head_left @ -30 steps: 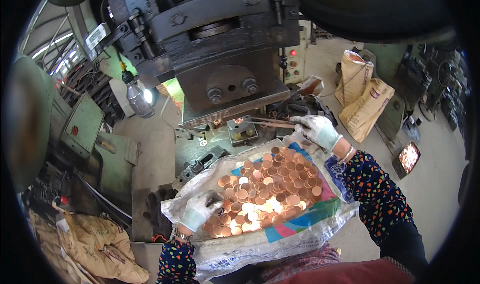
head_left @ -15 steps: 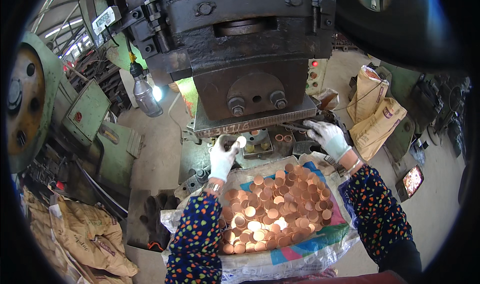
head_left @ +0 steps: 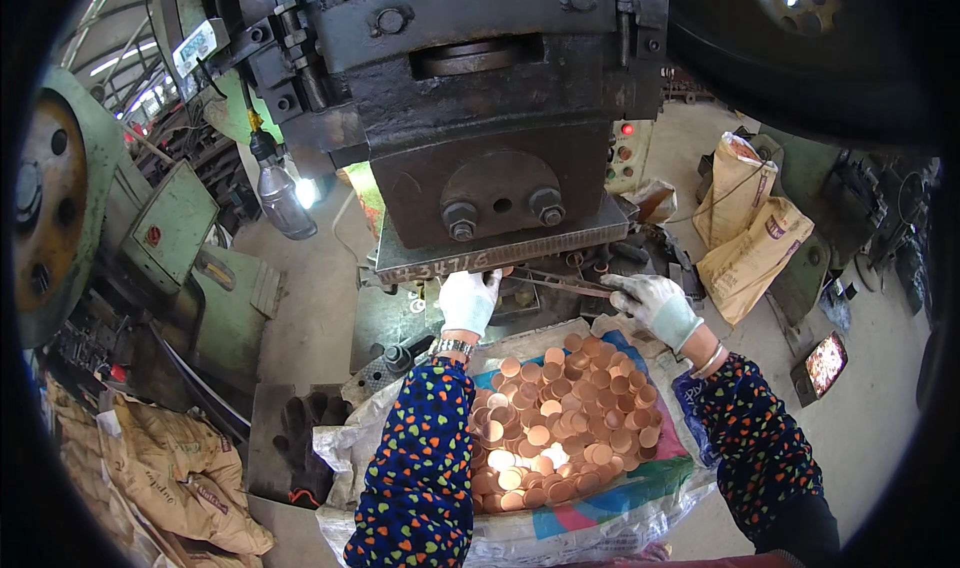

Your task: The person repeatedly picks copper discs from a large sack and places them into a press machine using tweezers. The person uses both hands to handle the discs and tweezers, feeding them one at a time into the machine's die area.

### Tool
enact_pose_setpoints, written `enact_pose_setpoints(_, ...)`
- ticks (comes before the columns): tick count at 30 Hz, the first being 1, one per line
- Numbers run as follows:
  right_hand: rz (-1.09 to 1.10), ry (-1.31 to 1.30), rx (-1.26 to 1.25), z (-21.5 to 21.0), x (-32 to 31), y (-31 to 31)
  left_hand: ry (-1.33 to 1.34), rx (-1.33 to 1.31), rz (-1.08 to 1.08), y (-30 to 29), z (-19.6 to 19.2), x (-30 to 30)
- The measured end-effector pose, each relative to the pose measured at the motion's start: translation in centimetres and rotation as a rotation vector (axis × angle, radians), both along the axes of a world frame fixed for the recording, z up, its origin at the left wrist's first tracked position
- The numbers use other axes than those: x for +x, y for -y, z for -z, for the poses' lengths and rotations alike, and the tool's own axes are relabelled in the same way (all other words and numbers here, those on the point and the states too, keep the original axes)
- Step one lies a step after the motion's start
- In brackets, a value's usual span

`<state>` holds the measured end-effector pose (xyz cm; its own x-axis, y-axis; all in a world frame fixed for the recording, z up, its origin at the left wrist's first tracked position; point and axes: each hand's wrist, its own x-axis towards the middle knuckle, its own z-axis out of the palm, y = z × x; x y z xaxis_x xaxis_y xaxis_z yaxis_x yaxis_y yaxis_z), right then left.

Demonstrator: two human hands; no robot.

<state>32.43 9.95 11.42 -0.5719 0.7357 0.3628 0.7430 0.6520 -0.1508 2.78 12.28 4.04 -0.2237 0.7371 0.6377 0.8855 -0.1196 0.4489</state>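
My left hand (head_left: 468, 302), in a white glove, reaches under the front edge of the press's upper block (head_left: 500, 183). Its fingers are pinched, and a copper-coloured disc edge (head_left: 507, 271) shows at the fingertips; the block partly hides them. My right hand (head_left: 655, 310), also gloved, grips long thin metal tongs (head_left: 570, 286) that point left into the gap under the block. Below the tongs, part of the lower die (head_left: 520, 301) shows. Close in front of both hands, many loose round copper discs (head_left: 560, 423) lie heaped on a plastic woven sack (head_left: 610, 493).
A lit bulb lamp (head_left: 287, 198) hangs left of the press. Dark gloves (head_left: 305, 433) lie left of the heap, near brown paper sacks (head_left: 185, 468). More paper sacks (head_left: 755, 258) stand at right, above a small screen (head_left: 825, 365). A control panel with a red light (head_left: 627, 130) is behind.
My left hand has moved right and forward with the disc, under the block's edge. The tongs in my right hand now reach farther left beneath the block.
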Motion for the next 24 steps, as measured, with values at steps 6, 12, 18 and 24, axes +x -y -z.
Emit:
enact_pose_setpoints(6, 0.06, 0.074, 0.021, -0.4, -0.8, 0.8, 0.001, -0.083, -0.036, 0.1, 0.2, -0.2)
enact_pose_setpoints(12, 0.045, 0.029, 0.059, -1.6, -0.2, 1.8, 0.2, -0.24, -0.034, -0.3, 0.4, -0.5)
enact_pose_setpoints(18, 0.031, 0.009, -0.038, -0.7, -1.5, 1.0, 0.23, -0.045, 0.154, 5.6, 0.3, -2.5)
enact_pose_setpoints(24, 0.063, -0.002, -0.107, -0.4, -0.9, 1.0, 0.431, -0.461, 0.487, 15.7, -0.1, -4.9)
